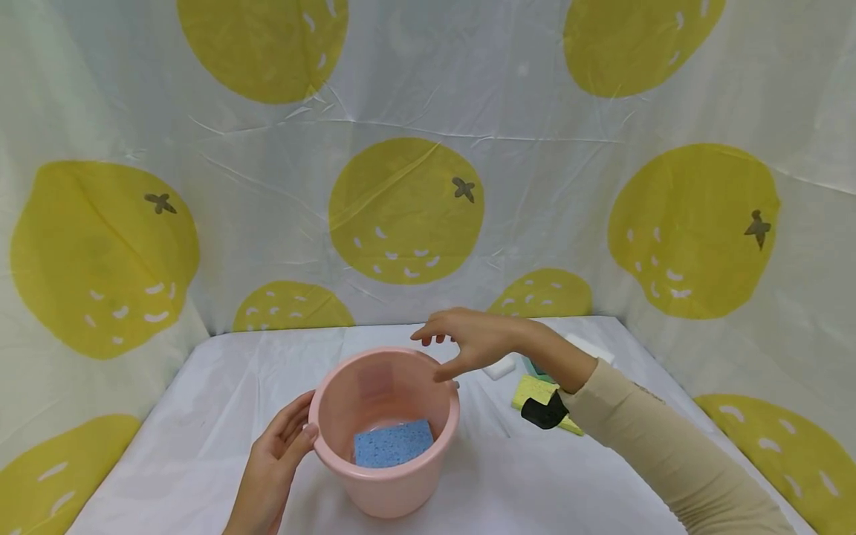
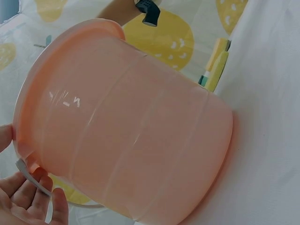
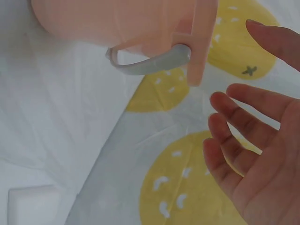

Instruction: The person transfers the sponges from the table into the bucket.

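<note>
A pink plastic bucket [image 1: 393,494] stands upright on the white-covered table, its mouth tilted toward me in the head view. Inside it lies a blue sponge [image 1: 393,447]. My left hand [image 1: 273,455] grips the bucket's left side, thumb at the rim and fingers curled below it. In the left wrist view those fingers [image 2: 30,194] are by a grey handle end. Over the far right of the rim hovers my right hand [image 1: 471,340], fingers spread and holding nothing. A grey bucket handle [image 3: 152,64] hangs down the side in the right wrist view.
Right of the bucket, partly behind the right forearm, lie yellow sponges [image 1: 528,389], a green piece [image 1: 537,371] and a white block [image 1: 500,368]. A black strap [image 1: 543,413] hangs at the right wrist. Lemon-printed curtains [image 1: 535,186] enclose the table on the back and sides.
</note>
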Tool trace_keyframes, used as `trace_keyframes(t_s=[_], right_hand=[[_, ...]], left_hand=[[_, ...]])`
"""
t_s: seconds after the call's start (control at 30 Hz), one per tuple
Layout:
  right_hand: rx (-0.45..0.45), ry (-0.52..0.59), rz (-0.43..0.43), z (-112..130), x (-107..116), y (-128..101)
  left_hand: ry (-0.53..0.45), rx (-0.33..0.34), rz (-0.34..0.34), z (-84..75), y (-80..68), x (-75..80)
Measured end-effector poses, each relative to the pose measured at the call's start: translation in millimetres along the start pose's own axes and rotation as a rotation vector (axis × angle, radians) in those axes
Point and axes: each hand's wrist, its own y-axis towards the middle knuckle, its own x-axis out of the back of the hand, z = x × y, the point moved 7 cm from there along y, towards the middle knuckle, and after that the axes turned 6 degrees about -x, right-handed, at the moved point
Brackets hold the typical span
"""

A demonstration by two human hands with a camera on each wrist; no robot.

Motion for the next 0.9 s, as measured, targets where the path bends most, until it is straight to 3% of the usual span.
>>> trace_keyframes(t_s=[0.3,0.9], right_hand=[[-0.067,0.038,-0.009,-24,-3,-17],[-0.15,0.091,-0.08,-64,-6,-51]], left_hand=[[0.022,0.045,-0.004,3.1,-0.5,-0.4],[0.016,0.019,0.001,1.0,0.0,0.6]])
